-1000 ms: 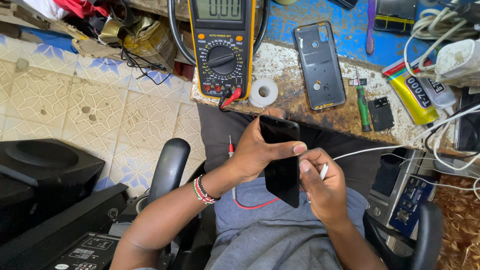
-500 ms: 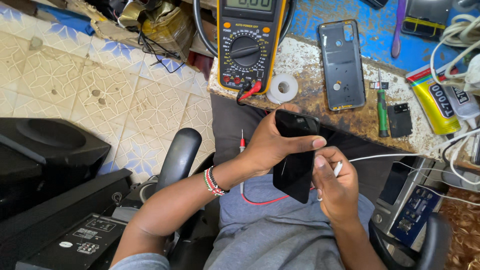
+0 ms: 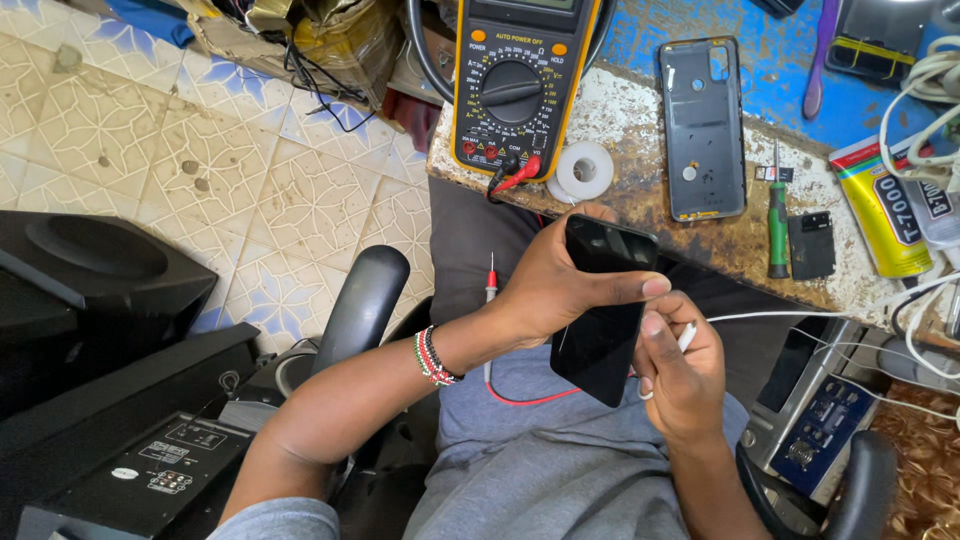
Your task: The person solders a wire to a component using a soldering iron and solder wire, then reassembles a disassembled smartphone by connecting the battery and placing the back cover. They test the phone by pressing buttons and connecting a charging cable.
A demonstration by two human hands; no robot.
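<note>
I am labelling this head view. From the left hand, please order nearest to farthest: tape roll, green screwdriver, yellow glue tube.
1. Tape roll: on the bench, just above the left hand.
2. Green screwdriver: bench edge, to the right.
3. Yellow glue tube: far right.

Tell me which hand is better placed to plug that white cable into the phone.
Right. The right hand already pinches the white cable's plug beside the black phone, while the left hand is wrapped around the phone, steadying it.

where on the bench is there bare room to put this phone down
Bare bench lies between the white tape roll and the grey back cover. The right end is crowded: green screwdriver, small black part, yellow glue tube, white cables.
</note>
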